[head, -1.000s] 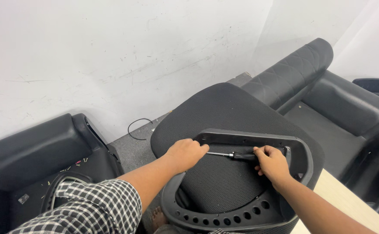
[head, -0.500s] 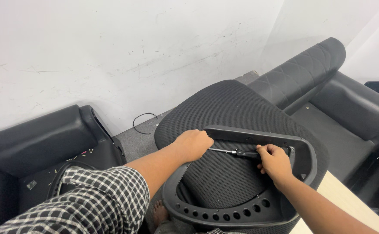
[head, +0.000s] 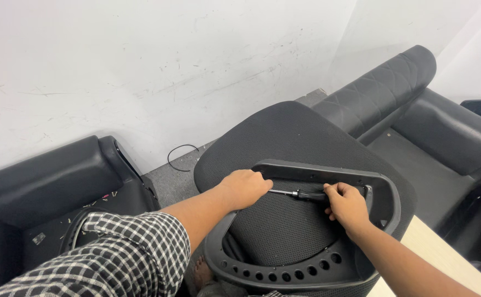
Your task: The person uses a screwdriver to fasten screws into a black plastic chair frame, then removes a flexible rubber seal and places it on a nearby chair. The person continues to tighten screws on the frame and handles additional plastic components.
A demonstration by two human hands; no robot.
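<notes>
Screwdriver (head: 298, 194) lies level across the black chair-back frame (head: 386, 198), handle clenched in my right hand (head: 347, 206), shaft pinched by my left hand (head: 244, 188) — both have barely shifted over the last second, only my view moved, so I judge the screw not yet finished.

1. The left hand (head: 244, 188) has slid a little further along the black plastic frame (head: 383, 192), closer to the tip of the screwdriver (head: 301, 194).
2. The right hand (head: 346, 204) has turned a bit on the screwdriver handle.
3. The checked sleeve (head: 114, 253) now shows more, lower and nearer than the grip.
</notes>
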